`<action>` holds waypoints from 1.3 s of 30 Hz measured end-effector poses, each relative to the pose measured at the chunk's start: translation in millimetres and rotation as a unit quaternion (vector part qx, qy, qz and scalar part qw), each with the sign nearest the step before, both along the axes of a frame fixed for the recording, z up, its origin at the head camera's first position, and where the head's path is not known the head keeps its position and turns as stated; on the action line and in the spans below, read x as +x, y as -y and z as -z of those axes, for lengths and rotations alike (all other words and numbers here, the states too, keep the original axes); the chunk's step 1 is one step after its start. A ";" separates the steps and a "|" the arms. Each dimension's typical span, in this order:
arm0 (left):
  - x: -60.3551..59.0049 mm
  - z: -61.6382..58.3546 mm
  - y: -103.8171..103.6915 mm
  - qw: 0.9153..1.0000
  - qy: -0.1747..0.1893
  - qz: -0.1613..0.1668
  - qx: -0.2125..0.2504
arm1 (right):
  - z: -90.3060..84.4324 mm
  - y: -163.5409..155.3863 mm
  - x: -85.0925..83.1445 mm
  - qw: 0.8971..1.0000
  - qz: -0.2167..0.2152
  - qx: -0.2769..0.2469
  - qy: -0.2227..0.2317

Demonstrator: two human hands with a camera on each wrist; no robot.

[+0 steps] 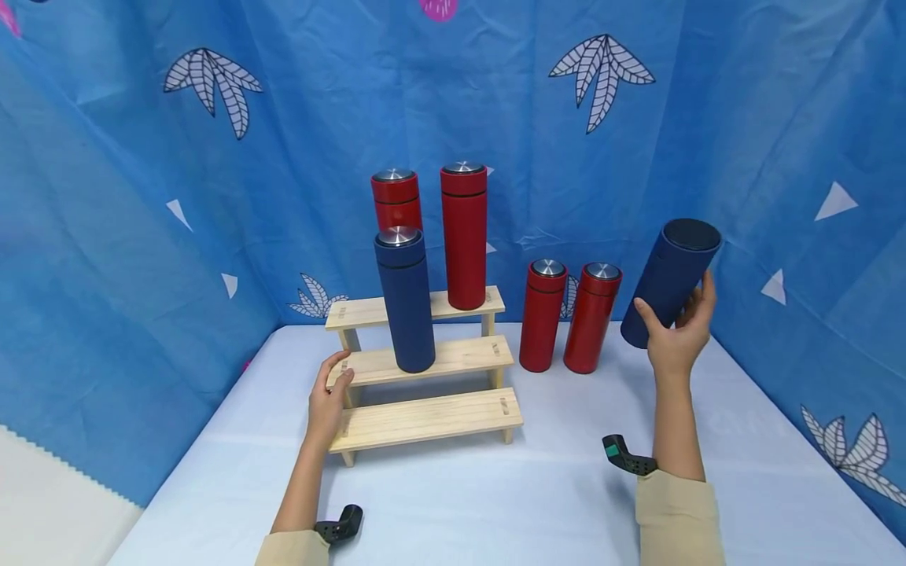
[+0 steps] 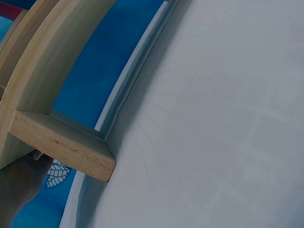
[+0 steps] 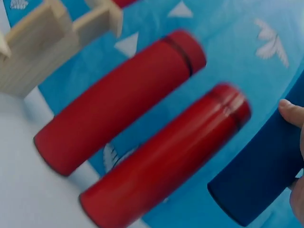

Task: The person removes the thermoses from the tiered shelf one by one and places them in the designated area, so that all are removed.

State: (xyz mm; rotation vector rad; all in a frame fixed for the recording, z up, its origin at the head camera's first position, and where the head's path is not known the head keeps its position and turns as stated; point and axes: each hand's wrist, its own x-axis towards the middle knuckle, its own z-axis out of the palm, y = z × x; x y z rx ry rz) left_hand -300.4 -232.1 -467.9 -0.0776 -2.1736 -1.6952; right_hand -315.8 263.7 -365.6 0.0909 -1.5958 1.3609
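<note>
My right hand [image 1: 678, 338] grips a dark blue thermos [image 1: 665, 275], tilted to the right with a dark round end on top. In the right wrist view, the lower part of this blue thermos [image 3: 261, 175] hangs beside two red thermoses, and a fingertip presses its side. At the left end of the three-step wooden rack [image 1: 425, 420], my left hand [image 1: 327, 405] holds the middle shelf's end between thumb and fingers. Another blue thermos [image 1: 406, 306] stands upright on that middle shelf. On the top shelf are a tall red thermos [image 1: 464, 244] and a partly hidden red thermos [image 1: 396, 200].
Right of the rack, a matte red thermos [image 1: 543, 318] and a glossy red thermos [image 1: 593, 318] stand on the white-covered table [image 1: 524, 503]. A blue patterned curtain [image 1: 453, 94] encloses the back and sides. The rack's bottom shelf is bare wood.
</note>
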 end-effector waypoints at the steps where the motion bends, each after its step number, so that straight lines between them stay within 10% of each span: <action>1: -0.1 -0.1 0.4 1.000 0.001 -0.002 0.002 | 6.3 -3.5 -4.6 1.000 0.004 -0.004 0.012; 14: 7.0 -4.9 -4.5 1.000 0.013 0.015 0.017 | 79.3 -30.6 -41.9 0.990 0.067 0.020 0.124; 39: 8.5 -13.9 -4.4 1.000 0.016 0.012 0.017 | 91.9 -32.2 -48.4 0.977 0.083 0.066 0.186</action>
